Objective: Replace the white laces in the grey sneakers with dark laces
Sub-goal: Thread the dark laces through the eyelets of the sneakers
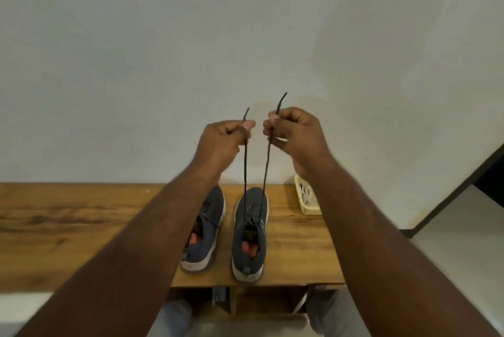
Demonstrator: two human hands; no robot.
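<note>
Two grey sneakers stand side by side on a wooden bench (68,227), toes toward the wall. The left sneaker (205,230) carries a dark lace, partly hidden by my left forearm. From the right sneaker (251,233) a dark lace (266,173) rises in two taut strands. My left hand (223,143) pinches the left strand near its tip, and my right hand (293,134) grips the right strand. Both hands are raised well above the shoes, close together, with the lace tips sticking up past the fingers.
A cream tray (306,201) holding white laces sits on the bench to the right of the shoes, partly behind my right forearm. A plain wall stands right behind the bench. A dark edge (463,186) and pale floor lie at the right. My knees show below the bench.
</note>
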